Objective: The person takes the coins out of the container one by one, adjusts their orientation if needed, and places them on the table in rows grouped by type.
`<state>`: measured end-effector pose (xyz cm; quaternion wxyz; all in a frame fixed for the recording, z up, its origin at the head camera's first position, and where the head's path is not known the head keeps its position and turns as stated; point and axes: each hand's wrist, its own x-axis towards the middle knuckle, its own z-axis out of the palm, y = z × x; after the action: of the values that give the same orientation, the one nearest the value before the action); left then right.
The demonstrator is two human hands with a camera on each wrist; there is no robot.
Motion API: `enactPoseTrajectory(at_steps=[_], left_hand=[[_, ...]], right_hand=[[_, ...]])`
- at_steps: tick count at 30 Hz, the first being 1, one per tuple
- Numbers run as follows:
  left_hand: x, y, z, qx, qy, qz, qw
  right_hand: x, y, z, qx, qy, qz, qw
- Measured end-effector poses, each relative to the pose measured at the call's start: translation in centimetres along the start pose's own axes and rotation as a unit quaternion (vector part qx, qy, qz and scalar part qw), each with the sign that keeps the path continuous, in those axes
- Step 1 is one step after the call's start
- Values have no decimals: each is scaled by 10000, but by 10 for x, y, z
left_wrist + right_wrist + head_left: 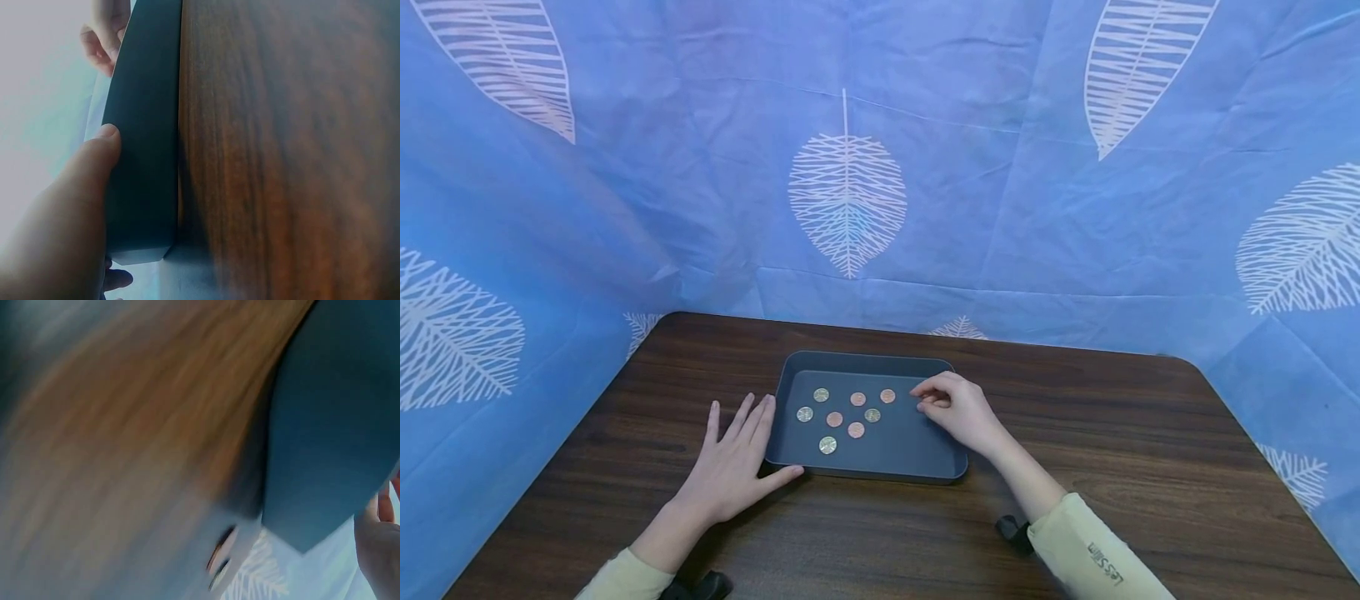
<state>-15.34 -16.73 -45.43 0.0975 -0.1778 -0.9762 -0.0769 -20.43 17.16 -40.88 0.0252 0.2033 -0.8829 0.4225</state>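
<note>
A dark grey rectangular tray [910, 467] lies on the table with several copper-coloured coins [856, 430] and several gold-coloured coins [827, 445] spread flat over its left and middle part. My left hand [730, 471] is spread at the tray's left side, fingertips at the left rim and thumb by the near left corner. The left wrist view shows the thumb [103, 147] against the tray's outer wall. Over the tray's right part is my right hand [962, 408], fingers loosely bent, index and thumb tips slightly apart just right of a copper coin [887, 396]. No coin shows between them.
The tray stands on a dark brown wooden table [872, 533] with rounded far corners. Behind and beside it hangs a blue cloth [970, 208] with white leaf prints. Black wrist-worn devices [1015, 533] sit below both forearms, close over the tabletop.
</note>
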Motion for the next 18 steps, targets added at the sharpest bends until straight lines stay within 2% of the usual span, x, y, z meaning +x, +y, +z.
enactPoseTrajectory(at_steps=[10, 18], left_hand=[[0, 0, -1, -48, -30, -5, 10000], [0, -1, 0, -55, -71, -23, 10000]], right_hand=[[16, -18, 35, 265, -360, -236, 9987], [27, -18, 48, 141, -458, -16, 9988]])
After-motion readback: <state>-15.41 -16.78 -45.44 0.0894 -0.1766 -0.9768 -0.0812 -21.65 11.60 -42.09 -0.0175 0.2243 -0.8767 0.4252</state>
